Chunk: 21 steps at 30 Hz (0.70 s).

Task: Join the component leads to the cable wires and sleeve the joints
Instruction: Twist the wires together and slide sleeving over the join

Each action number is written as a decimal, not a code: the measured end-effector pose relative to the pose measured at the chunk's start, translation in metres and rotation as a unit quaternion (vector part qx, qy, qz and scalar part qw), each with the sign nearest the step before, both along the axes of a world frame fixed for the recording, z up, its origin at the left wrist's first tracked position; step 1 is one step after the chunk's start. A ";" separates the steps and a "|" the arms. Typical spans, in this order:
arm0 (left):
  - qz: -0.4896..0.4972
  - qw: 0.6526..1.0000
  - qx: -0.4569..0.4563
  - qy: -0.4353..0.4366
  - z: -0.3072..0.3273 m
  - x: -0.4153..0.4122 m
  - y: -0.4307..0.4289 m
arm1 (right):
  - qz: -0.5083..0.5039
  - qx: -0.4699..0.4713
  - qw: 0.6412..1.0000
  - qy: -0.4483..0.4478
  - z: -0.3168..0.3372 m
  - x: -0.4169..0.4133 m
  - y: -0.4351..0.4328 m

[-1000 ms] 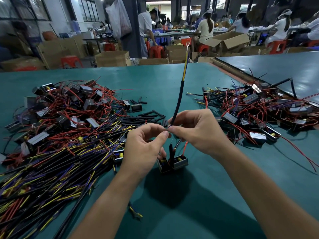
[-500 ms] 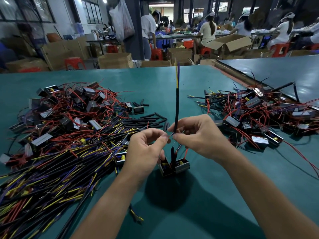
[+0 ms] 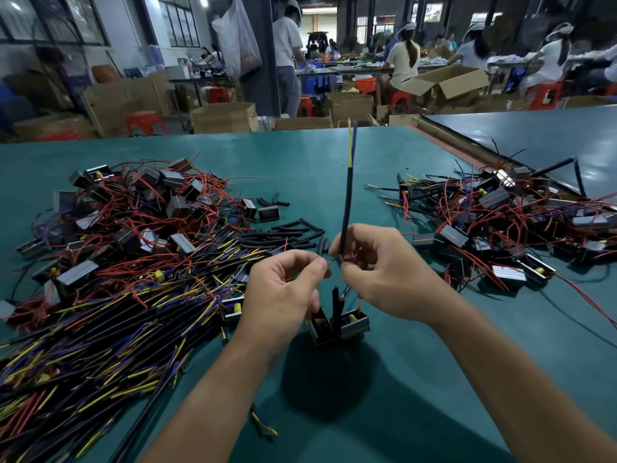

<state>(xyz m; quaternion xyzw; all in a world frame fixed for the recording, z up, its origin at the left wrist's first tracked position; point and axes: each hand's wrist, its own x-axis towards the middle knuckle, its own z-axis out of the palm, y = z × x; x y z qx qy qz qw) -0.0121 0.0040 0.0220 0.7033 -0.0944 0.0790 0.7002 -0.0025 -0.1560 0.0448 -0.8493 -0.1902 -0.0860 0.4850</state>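
My right hand (image 3: 384, 272) grips a black cable (image 3: 347, 202) that stands upright, its yellow and blue wires fanning out at the top. My left hand (image 3: 283, 289) pinches a thin wire end beside it, fingertips almost touching the right hand's. Below both hands hangs a small black component (image 3: 340, 324) with a yellow part and red leads, just above the green table (image 3: 334, 162). A black sleeve rises from the component between the hands. The joint itself is hidden by my fingers.
A big heap of cables and black components (image 3: 117, 262) fills the left side. Loose black sleeve pieces (image 3: 287, 228) lie behind my hands. Another pile with red leads (image 3: 500, 222) lies at the right. People work at benches beyond the table's far edge.
The upright cable has swung from leaning right to nearly vertical. Both hands stay together at the same spot, with small finger movement on the wire ends.
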 end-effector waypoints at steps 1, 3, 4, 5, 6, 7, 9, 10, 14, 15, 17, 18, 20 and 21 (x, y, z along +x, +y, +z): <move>0.002 1.000 -0.006 0.005 0.000 0.000 0.000 | -0.003 -0.006 1.000 -0.009 0.001 0.000 -0.001; 0.004 1.000 -0.009 0.012 0.000 0.000 0.000 | 0.000 -0.014 1.000 -0.019 0.003 0.001 -0.003; 0.005 1.000 -0.009 0.015 0.000 -0.001 0.000 | 0.002 -0.018 1.000 -0.022 0.004 0.001 -0.004; 0.006 1.000 -0.011 0.017 0.000 0.000 0.000 | 0.004 -0.024 0.999 -0.025 0.005 0.000 -0.004; 0.008 1.000 -0.013 0.020 0.000 0.000 0.000 | 0.005 -0.031 0.999 -0.027 0.006 0.000 -0.006; 0.009 1.000 -0.015 0.024 0.000 0.000 0.000 | 0.005 -0.039 0.999 -0.028 0.007 0.000 -0.007; 0.007 0.999 -0.020 0.029 0.001 -0.001 -0.001 | 0.011 -0.053 0.998 -0.025 0.008 -0.001 -0.009; 0.007 0.999 -0.023 0.028 0.000 -0.001 -0.001 | 0.017 -0.051 0.998 -0.021 0.009 -0.001 -0.010; 0.014 1.000 -0.007 -0.007 0.000 0.000 0.000 | 0.043 0.009 0.999 0.004 0.011 0.000 -0.011; 0.013 1.000 -0.001 -0.015 0.000 0.000 0.000 | 0.045 0.024 0.999 0.008 0.011 0.000 -0.011; 0.012 1.000 0.005 -0.020 0.000 0.001 0.001 | 0.047 0.042 0.998 0.015 0.011 0.001 -0.010; 0.012 1.000 0.005 -0.020 -0.001 0.001 0.000 | 0.048 0.051 0.997 0.021 0.011 0.001 -0.010; 0.012 1.000 0.005 -0.021 -0.002 0.001 -0.001 | 0.047 0.067 0.996 0.029 0.010 0.002 -0.010; 0.011 1.000 0.002 -0.021 -0.002 0.001 -0.001 | 0.045 0.077 0.996 0.032 0.010 0.002 -0.010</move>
